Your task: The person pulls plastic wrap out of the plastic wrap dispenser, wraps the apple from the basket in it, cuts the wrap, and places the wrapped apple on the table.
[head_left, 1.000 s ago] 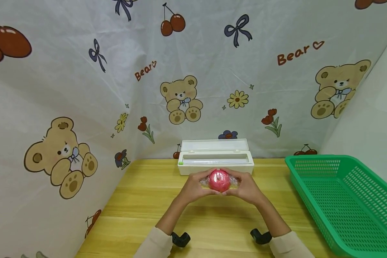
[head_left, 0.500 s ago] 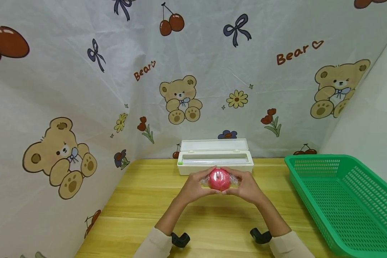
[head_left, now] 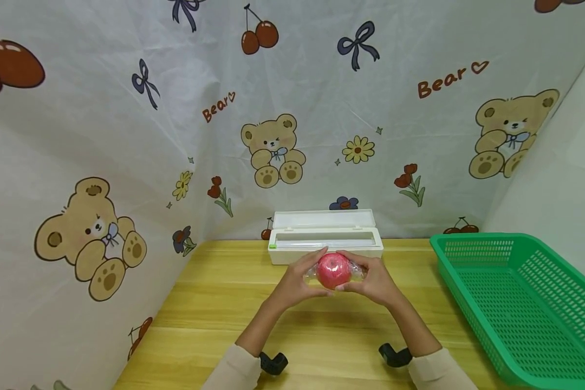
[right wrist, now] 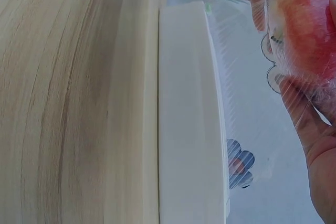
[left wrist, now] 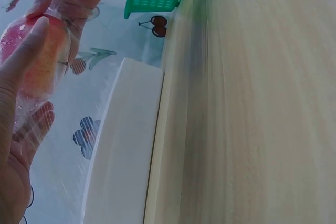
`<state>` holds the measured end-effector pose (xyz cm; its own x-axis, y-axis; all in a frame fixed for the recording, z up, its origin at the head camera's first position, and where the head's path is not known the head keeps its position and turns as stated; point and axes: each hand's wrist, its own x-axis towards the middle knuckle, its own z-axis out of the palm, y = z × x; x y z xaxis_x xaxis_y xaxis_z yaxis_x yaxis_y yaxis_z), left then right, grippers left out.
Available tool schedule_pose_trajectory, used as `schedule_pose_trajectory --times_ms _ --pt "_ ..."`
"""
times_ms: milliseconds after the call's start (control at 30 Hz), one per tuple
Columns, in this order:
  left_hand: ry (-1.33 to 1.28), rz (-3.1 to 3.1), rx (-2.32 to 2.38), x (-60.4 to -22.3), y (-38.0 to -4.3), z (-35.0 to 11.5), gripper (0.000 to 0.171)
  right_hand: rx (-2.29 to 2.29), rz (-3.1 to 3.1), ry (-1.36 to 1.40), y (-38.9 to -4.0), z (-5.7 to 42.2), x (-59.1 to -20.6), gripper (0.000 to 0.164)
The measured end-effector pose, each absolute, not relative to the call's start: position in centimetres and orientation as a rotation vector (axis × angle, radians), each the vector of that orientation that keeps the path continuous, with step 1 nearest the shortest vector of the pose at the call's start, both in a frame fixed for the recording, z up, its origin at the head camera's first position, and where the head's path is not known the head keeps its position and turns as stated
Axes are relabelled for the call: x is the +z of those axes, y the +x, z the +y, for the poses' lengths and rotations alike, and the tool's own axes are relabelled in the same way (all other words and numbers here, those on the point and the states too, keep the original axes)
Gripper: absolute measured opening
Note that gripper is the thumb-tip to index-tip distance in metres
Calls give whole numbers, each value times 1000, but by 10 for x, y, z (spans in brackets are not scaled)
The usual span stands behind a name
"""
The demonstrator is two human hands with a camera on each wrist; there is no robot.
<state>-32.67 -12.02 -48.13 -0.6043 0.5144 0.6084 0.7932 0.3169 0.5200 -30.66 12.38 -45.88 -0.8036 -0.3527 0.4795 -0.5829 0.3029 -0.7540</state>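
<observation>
A red apple (head_left: 333,271) wrapped in clear plastic film is held up above the table between both hands. My left hand (head_left: 294,281) grips it from the left, thumb below and fingers above. From the other side my right hand (head_left: 375,281) grips it in the same way. Loose film (head_left: 356,269) bunches out at the apple's sides. The wrist views show the apple's yellowish-red skin (left wrist: 44,66) through the film, with parts covered by fingers.
Behind the hands stands a white cling film box (head_left: 326,254), its lid raised and a roll inside. A green plastic basket (head_left: 468,303) is at the right on the wooden table (head_left: 322,346). A bear-print cloth (head_left: 317,97) hangs behind.
The apple has turned between the hands, so its dimpled end now shows, and has shifted slightly right and up. Fingers of both hands have moved a little on it.
</observation>
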Motion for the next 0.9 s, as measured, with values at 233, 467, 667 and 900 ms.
schedule_pose_trajectory --times_ms 233,467,667,900 --pt "-1211 -2174 -1078 -483 -329 -123 106 1537 -2363 824 -305 125 -459 70" --pt "-1249 -2104 -1039 -482 -331 -123 103 1518 -2377 806 -306 127 -459 67" --pt "-1278 -2078 -1021 -482 -331 -124 99 1540 -2374 805 -306 126 -459 67" --pt "-1310 -2059 -987 -481 -330 -123 94 1548 -2370 806 -308 127 -462 62"
